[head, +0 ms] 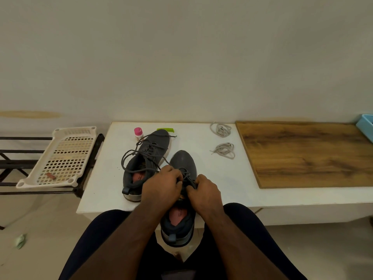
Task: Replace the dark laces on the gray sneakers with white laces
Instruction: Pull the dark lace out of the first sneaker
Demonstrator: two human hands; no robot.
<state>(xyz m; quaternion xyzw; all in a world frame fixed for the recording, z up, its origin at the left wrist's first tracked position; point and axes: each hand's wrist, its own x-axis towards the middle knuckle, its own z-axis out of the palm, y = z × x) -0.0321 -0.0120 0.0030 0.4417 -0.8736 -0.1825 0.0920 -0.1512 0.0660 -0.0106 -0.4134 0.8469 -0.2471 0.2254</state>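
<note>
Two gray sneakers stand on a white table (201, 138). The left sneaker (147, 158) lies further back, its dark lace (137, 152) loose and looped over its top. The right sneaker (181, 199) hangs over the table's front edge, heel towards me. My left hand (163, 186) and my right hand (205, 193) sit close together over its tongue, both pinching its dark lace (188, 178) at the eyelets. Two bundles of white laces lie at the back right of the table: one further back (221, 129), one nearer (225, 150).
A small pink-capped bottle (138, 133) and a green object (165, 129) stand behind the left sneaker. A wooden board (302, 152) covers the table's right part, a blue tray (366, 126) at its far end. A perforated white basket (64, 156) rests on a black rack at left.
</note>
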